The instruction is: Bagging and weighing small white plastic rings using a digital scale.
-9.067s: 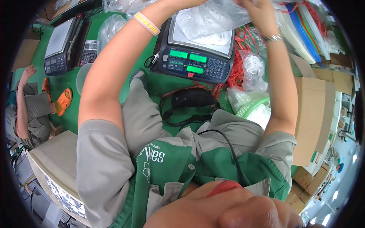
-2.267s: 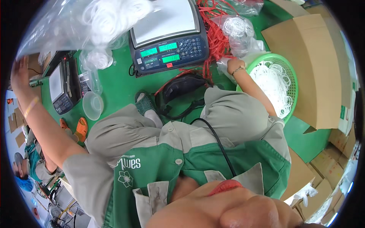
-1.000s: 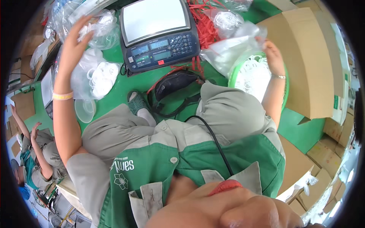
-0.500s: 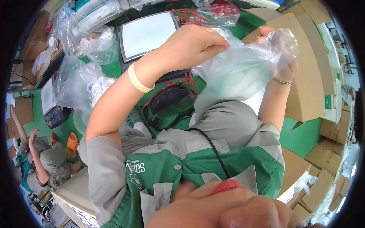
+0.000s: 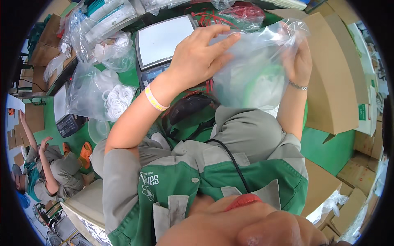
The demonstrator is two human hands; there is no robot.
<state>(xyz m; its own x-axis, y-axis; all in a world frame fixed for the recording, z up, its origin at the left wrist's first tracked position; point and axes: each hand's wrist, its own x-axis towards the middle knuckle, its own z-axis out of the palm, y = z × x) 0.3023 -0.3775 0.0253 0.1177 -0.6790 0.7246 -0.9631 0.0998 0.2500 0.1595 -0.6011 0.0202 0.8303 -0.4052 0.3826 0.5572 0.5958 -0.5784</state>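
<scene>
Hands in use: two, both bare; the left hand (image 5: 201, 57) wears one pale band with yellow marks (image 5: 154, 98), the right hand (image 5: 301, 63) one thin metal bracelet (image 5: 298, 85).
Bag at the hands: one large, clear plastic bag (image 5: 254, 57), raised between the two hands above the right thigh.
Left grip: fingers and thumb spread apart at the left edge of the bag, not closed on it.
Right grip: curved fingers partly veiled by the film at the bag's upper right; whether they pinch it, I cannot tell.
Basket: one round, bright green plastic basket (image 5: 305, 112), mostly covered by the bag and the right forearm.
Scales: two; a dark one with a pale square plate (image 5: 164, 41) just beyond the left wrist, and a smaller-looking one with a dark keypad (image 5: 67, 125) farther left.
Ring bag: one clear bag (image 5: 84, 92) with a heap of white rings (image 5: 119, 100), too tangled to count, left of the left forearm.
Tub: one translucent round tub (image 5: 99, 131), near the ring bag.
Pouch: one black strapped pouch (image 5: 191, 107), between the knees and the nearer scale.
Carton: one big open brown cardboard box (image 5: 328, 90), right of the right hand.
Co-worker: one seated person (image 5: 59, 164) at far left, with two orange sandals (image 5: 86, 152).
</scene>
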